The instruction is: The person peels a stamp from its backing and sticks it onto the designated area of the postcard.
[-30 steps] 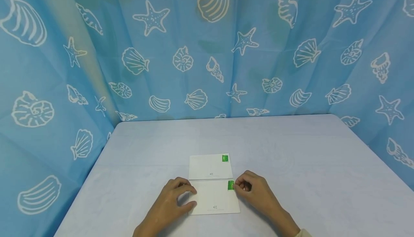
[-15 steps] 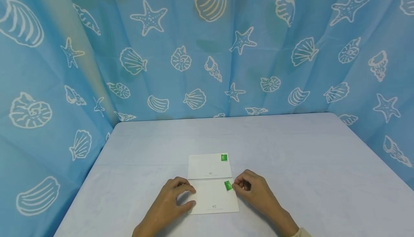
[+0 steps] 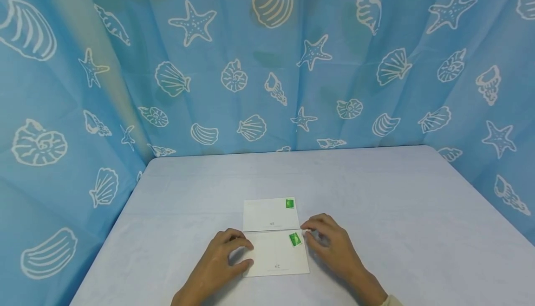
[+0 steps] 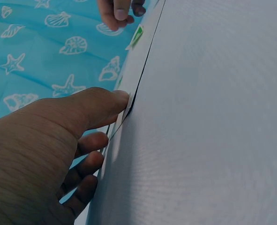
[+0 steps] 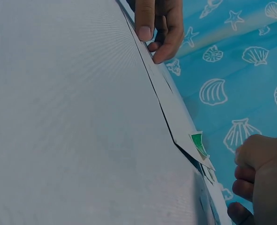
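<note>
Two white postcards lie one behind the other in the head view, the near postcard (image 3: 271,255) in front of the far postcard (image 3: 267,215). A green stamp (image 3: 295,239) sits tilted at the near card's upper right; in the right wrist view this stamp (image 5: 198,143) sticks up, bent off the card. My left hand (image 3: 223,259) rests with thumb and fingertips on the near card's left side. My right hand (image 3: 334,248) is at the card's upper right corner, thumb and forefinger apart just beside the stamp and holding nothing visible. The far card's stamp (image 3: 290,203) is straight.
A pale cloth-covered table (image 3: 376,194) extends around the cards. Behind it and at both sides hangs a blue curtain (image 3: 234,27) printed with white shells and starfish. The near card's right corner is slightly raised in the right wrist view.
The near card's stamp has turned from straight to tilted and shifted slightly left. My right fingertips have let go of it, spread apart and moved a little away. My left hand stays put.
</note>
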{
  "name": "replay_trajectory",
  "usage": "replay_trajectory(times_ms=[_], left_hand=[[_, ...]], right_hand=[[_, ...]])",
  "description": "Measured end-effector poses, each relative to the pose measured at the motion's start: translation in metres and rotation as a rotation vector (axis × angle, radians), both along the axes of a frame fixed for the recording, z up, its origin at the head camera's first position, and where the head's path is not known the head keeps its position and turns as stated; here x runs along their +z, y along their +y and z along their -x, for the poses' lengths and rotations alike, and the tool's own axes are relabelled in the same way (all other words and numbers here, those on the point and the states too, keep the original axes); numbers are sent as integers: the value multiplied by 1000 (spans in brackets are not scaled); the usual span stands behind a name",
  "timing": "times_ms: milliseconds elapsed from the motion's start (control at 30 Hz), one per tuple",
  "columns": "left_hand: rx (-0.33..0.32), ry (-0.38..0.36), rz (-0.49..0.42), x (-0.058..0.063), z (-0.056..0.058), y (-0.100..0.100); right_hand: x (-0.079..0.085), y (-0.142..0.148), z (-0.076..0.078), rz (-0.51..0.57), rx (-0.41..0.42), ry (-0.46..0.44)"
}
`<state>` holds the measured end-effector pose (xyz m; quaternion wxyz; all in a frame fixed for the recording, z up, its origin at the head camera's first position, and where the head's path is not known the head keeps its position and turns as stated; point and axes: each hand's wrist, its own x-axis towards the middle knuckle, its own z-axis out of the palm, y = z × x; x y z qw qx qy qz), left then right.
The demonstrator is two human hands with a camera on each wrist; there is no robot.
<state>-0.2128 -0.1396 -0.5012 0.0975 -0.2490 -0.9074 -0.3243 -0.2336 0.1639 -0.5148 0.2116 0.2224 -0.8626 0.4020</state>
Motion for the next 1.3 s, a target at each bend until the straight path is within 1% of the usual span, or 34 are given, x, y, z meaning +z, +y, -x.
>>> replay_trajectory(times_ms=[133,233,400,467,533,667,800,933,1167,1300], left_hand=[[-2,11,-7,-1,0,0],[-7,22,-13,-2,1,0],[-9,22,-14,-1,1,0],[-10,17,-13,-1,1,0],[-10,15,-12,-1,1,0],[-13,21,-10,0,2,0],[-13,19,-11,0,2,0],[-8,13,-10,0,2,0],[-13,23,-6,-2,2,0],[-15,31,-5,-2,2,0]], right_hand=[[1,0,-3,-64,32,5],[1,0,-4,-97,66,31],[2,-2,-6,-99,158,114],[2,-2,-7,-99,189,128],[3,-2,-8,-118,203,133],[2,-1,-7,-211,213,133],[1,-1,-5,-279,232,164],[0,-2,-5,-273,232,181],[2,-4,-8,-166,176,209],[3,-4,-8,-145,186,226]])
